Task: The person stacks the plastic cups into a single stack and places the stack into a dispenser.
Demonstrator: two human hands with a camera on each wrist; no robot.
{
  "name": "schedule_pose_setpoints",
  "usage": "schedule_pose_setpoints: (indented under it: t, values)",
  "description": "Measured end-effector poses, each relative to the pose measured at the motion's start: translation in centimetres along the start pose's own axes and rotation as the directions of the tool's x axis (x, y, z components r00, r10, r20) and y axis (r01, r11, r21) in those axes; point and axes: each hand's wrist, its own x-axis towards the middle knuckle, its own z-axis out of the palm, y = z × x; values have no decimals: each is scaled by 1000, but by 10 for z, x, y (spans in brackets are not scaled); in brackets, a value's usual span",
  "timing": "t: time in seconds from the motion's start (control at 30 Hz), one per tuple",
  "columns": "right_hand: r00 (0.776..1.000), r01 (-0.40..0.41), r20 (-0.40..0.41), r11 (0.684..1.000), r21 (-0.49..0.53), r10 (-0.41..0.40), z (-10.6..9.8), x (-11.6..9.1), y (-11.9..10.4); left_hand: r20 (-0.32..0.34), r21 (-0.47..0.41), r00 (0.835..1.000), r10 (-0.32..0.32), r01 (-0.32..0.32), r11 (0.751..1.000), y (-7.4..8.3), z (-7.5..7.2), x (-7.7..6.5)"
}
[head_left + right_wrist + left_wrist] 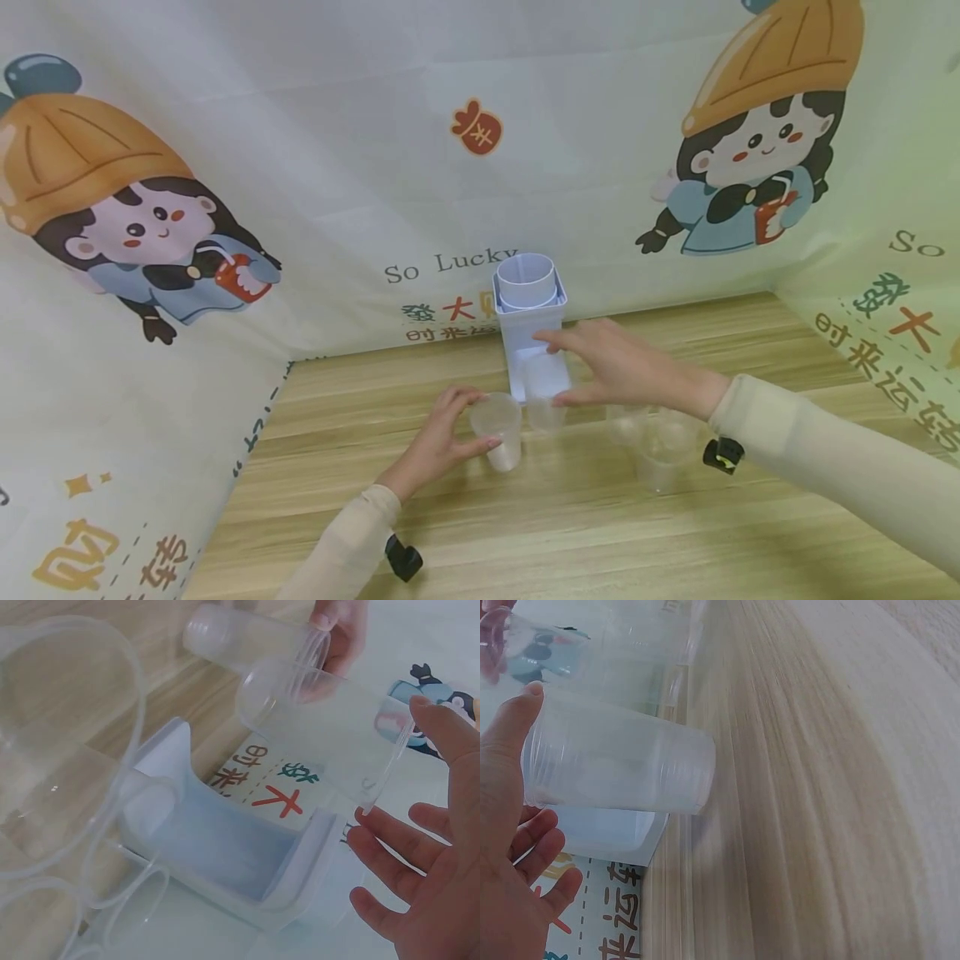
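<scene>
My left hand (442, 442) holds a frosted plastic cup (501, 437) by its rim, thumb on the near side and a fingertip on the far side. Close rim lines on this cup (619, 761) in the left wrist view suggest nested cups, but I cannot tell. To its right, my right hand (611, 362) pinches a clear plastic cup (319, 727) at the rim between thumb and fingers, its base pointing down. Behind both cups stands a white cup dispenser (512, 337), with a round tube (527, 279) in its top and an opening low in front.
More clear cups (660, 477) stand on the wooden table (480, 533) below the right forearm. A printed cloth (360, 167) hangs behind the table and along its sides, and the dispenser stands close to it. Both wrists wear small black cameras (403, 558).
</scene>
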Motion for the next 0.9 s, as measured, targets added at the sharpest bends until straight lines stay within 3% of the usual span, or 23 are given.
schedule_pose_setpoints:
  t: [0.43, 0.9]
  values:
    - [998, 51, -30, 998, 26, -50, -13, 24, -12, -3, 10, 1000, -1, 1, 1000, 0, -2, 0]
    - [995, 104, -3, 995, -5, -104, 2, 45, -23, -21, 30, 998, 56, -55, 998, 1, -1, 0]
